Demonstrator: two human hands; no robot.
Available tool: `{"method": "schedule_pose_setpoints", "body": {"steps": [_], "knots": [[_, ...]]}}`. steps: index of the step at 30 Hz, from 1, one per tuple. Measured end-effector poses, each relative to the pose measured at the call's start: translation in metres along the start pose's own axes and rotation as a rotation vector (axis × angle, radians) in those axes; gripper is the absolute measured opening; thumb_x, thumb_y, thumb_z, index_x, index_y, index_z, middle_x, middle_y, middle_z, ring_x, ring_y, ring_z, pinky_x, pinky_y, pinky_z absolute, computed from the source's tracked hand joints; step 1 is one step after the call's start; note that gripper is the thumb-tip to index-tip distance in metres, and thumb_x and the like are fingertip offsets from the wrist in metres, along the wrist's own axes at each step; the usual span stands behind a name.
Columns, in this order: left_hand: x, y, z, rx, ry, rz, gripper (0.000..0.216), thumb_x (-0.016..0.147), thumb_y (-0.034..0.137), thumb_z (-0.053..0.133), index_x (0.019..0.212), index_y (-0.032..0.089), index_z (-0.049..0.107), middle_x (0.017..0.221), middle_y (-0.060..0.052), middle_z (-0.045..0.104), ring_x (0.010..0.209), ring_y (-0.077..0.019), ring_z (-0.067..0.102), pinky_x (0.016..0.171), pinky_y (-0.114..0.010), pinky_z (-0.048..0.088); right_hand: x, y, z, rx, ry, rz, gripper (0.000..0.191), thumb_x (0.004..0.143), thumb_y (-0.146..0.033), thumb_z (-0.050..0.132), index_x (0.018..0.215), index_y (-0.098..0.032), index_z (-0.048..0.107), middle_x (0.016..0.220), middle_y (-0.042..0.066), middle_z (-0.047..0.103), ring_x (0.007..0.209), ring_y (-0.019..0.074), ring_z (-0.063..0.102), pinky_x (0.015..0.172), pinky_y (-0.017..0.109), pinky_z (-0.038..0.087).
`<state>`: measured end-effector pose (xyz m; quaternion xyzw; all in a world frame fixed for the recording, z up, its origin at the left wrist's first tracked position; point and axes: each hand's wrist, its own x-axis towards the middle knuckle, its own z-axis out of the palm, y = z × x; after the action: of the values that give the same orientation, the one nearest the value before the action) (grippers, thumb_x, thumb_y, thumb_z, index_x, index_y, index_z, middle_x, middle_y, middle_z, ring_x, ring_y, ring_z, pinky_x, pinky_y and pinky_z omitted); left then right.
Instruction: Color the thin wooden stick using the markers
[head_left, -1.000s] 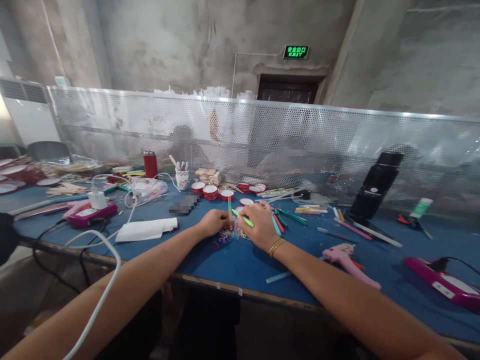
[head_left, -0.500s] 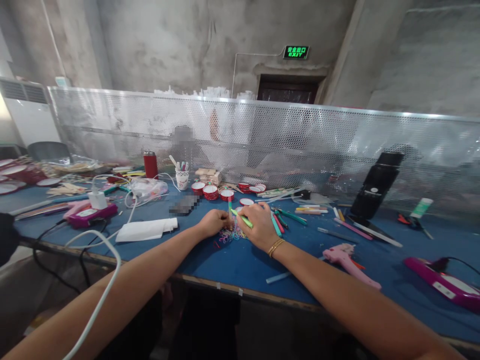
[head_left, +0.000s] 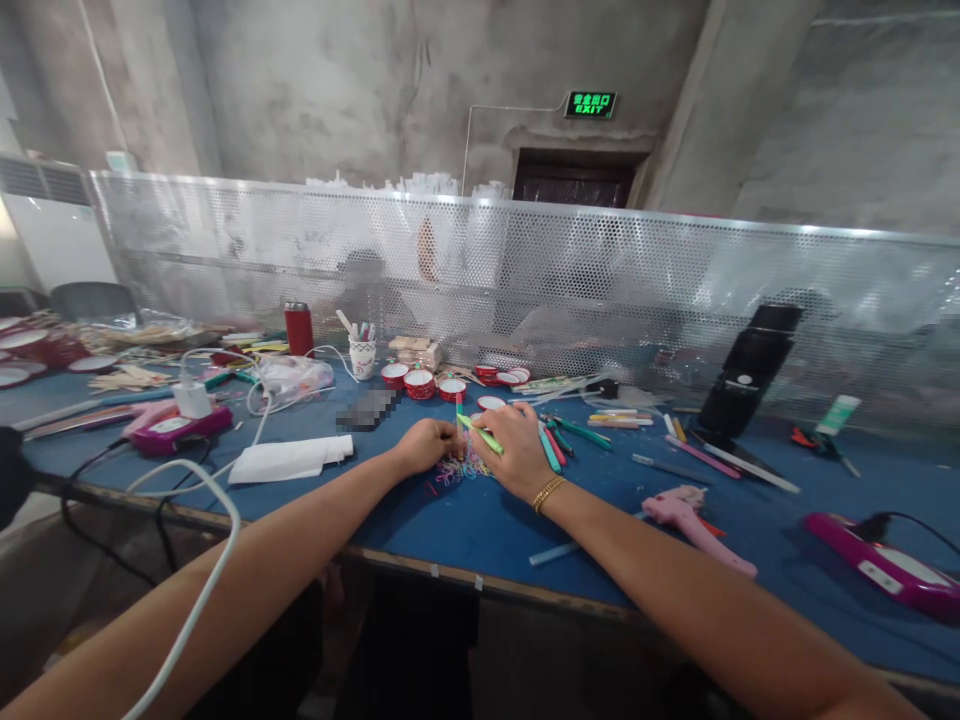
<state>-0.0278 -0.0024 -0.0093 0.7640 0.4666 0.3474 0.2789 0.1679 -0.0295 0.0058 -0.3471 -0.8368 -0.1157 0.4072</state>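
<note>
My left hand (head_left: 425, 444) is closed around the lower end of a thin green stick (head_left: 459, 412) that stands upright over a small heap of coloured rubber bands (head_left: 459, 468) on the blue table (head_left: 480, 520). My right hand (head_left: 513, 448), with a gold bracelet on the wrist, is closed on a light green stick (head_left: 480, 434) that lies slanted across its fingers. The two hands sit close together above the bands.
Red and white cups (head_left: 420, 383) and loose coloured sticks (head_left: 570, 432) lie behind the hands. A pink glue gun (head_left: 694, 516) rests to the right, a black bottle (head_left: 746, 372) further back, purple devices (head_left: 174, 430) with white cables left. A perforated metal screen (head_left: 525, 280) backs the table.
Hardly anything differs. Both hands keep their grip over the rubber bands with only tiny finger shifts, and the view drifts slightly.
</note>
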Motion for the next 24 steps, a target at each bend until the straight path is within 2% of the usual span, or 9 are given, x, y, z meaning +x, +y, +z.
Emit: {"method": "schedule_pose_setpoints", "body": {"steps": [24], "knots": [[-0.0004,0.0010,-0.0010,0.014,0.000,-0.003,0.030,0.075,0.041,0.063,0.063,0.015,0.070,0.062,-0.002,0.068,0.057,-0.0136,0.056,0.058,-0.024,0.042,0.0000,-0.0001,-0.0022,-0.034,-0.005,0.010,0.016,0.094,-0.032,0.048,0.088,-0.023,0.060,0.086,0.002,0.066,0.090,0.0187,0.055,0.099,0.038,0.022]]}}
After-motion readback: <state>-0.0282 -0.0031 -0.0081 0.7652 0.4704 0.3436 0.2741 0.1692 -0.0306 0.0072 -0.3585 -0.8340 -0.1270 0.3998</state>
